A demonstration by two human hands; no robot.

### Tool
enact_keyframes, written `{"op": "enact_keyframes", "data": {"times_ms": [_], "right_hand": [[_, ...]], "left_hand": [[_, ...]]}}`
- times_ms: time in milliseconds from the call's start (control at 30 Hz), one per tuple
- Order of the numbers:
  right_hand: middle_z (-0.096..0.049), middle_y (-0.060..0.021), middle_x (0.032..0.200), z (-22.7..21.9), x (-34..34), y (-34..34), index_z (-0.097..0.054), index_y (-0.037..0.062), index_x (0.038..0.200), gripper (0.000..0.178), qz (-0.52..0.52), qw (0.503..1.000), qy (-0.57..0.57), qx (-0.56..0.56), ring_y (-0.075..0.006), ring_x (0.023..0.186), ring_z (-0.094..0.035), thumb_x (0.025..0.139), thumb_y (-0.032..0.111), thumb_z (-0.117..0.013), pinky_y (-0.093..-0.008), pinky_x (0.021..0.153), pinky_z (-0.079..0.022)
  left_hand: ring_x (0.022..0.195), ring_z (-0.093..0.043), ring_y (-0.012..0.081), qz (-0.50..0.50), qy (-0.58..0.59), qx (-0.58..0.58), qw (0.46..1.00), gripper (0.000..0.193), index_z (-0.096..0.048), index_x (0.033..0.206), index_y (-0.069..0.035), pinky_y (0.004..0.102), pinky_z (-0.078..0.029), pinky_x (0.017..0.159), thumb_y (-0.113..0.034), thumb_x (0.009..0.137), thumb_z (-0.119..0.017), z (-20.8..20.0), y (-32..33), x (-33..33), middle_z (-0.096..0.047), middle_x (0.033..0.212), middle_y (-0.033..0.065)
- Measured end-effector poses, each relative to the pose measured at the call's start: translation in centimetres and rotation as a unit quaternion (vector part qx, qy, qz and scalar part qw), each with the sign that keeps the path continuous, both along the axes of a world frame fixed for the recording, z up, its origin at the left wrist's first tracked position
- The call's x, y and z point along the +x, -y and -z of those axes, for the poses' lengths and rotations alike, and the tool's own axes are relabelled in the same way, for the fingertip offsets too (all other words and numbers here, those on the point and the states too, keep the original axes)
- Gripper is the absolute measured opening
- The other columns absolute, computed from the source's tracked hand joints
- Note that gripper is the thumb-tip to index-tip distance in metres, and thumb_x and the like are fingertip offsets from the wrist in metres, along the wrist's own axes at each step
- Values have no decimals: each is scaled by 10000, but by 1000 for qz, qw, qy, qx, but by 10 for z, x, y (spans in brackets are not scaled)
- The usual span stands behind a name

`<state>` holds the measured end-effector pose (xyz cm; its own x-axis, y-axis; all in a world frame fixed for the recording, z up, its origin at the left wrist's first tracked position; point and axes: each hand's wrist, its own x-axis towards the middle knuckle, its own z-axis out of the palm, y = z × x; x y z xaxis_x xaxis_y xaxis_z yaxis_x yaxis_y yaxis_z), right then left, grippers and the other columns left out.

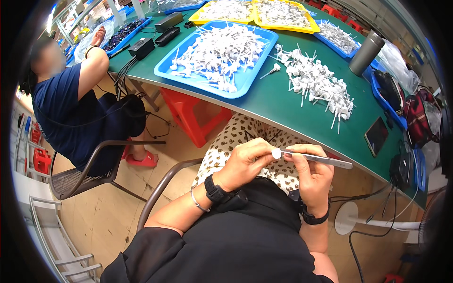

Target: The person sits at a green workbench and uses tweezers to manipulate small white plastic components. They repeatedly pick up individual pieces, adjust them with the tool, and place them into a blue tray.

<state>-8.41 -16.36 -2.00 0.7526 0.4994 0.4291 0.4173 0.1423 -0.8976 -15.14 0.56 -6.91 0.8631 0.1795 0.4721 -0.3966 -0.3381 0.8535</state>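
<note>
Over my lap, my left hand (pixel 243 162) pinches a small white plastic piece with a round head (pixel 276 153) between thumb and fingers. My right hand (pixel 311 177) is closed around metal tweezers (pixel 332 162), whose tip end points left and meets the white piece. Whether the tips grip it or only touch it, I cannot tell. Beyond my hands, a blue tray (pixel 243 88) on the table is heaped with similar white pieces with thin stems. To its right, a loose pile of such pieces (pixel 316 80) lies directly on the green tabletop (pixel 278 106).
Yellow trays (pixel 315 29) of white pieces stand farther back. On the right are a grey bottle (pixel 367 53), a phone (pixel 376 136) and a black adapter (pixel 401 167) with cables. A co-worker (pixel 80 104) sits left. Under the table edge stands a red stool (pixel 188 111).
</note>
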Motion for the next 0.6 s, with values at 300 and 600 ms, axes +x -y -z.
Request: {"op": "enact_keyframes", "data": {"times_ms": [300,600], "right_hand": [[-705,-110,967,13,2,-6,-677,-32,1023,107,8,998,54,-19,-159,818,-663,921,-3,-681,-268,729,-529],[-712,-101,929,10,1,-6,-690,-27,997,80,16,999,31,-22,-158,796,-667,925,6,-679,-270,722,-532]], "left_hand": [[729,-657,149,-7,2,8,1000,117,-701,1025,5,269,-529,632,-4,909,-687,0,-1,-2,-662,866,80],[726,-652,147,-4,-2,2,1000,113,-705,1023,7,268,-528,632,-25,916,-691,2,0,-1,-660,864,79]]}}
